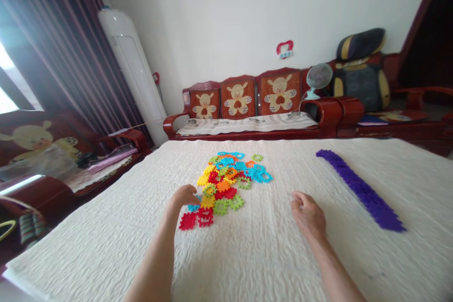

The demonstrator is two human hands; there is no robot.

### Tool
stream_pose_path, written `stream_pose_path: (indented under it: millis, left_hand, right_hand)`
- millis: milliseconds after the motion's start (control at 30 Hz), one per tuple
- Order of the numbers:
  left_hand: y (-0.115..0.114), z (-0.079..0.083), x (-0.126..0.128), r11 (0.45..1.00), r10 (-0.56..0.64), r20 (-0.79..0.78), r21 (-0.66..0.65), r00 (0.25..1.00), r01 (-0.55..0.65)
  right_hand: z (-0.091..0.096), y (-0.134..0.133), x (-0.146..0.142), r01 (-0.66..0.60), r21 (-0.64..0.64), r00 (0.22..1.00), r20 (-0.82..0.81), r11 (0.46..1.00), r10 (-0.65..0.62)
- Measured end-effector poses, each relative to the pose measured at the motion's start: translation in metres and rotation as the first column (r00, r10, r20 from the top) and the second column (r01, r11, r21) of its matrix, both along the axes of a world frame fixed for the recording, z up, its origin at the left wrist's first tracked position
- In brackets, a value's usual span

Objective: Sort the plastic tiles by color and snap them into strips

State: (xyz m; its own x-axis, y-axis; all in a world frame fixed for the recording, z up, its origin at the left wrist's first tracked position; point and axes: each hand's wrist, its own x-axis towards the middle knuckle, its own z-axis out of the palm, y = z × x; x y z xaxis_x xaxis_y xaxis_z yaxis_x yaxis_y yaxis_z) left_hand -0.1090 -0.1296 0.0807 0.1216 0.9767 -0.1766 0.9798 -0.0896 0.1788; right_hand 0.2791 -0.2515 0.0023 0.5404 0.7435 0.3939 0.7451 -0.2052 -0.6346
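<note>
Colourful interlocking puzzle tiles with toothed edges lie in a loose heap on the white quilted cover point(247, 255). My left hand point(184, 195) is at the heap's left edge, its fingers apart, over or beside a blue tile point(193, 208); whether they touch it I cannot tell. Close by are a yellow tile point(207, 202), a solid red tile point(188, 221) and a red cut-out tile point(205, 217). My right hand point(308, 212) rests over the cover, right of the heap, with fingers curled in and nothing visible in them. It touches no tile.
A long purple strip point(361, 189) lies at the right of the covered table. Beyond the far edge stands a wooden sofa point(244, 137) with bear-patterned cushions and a small fan point(319, 77). Another wooden seat point(35, 184) is at the left.
</note>
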Motion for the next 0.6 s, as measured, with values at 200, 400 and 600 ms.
stream_pose_path:
  millis: [200, 400, 600]
  left_hand:
    - [-0.001, -0.005, 0.001, 0.997, -0.040, -0.027, -0.068, 0.999, 0.038]
    - [0.008, 0.005, -0.009, 0.999, 0.045, 0.005, 0.010, 0.999, -0.046]
    - [0.023, 0.018, 0.051, 0.972, 0.027, 0.419, 0.200, 0.907, -0.121]
  right_hand:
    - [0.000, 0.000, 0.000, -0.011, 0.014, 1.000, 0.019, 1.000, 0.011]
    - [0.000, -0.001, 0.000, -0.024, 0.003, 0.999, 0.031, 1.000, 0.024]
    - [-0.002, 0.000, -0.001, -0.020, 0.019, 0.998, 0.053, 1.000, 0.019]
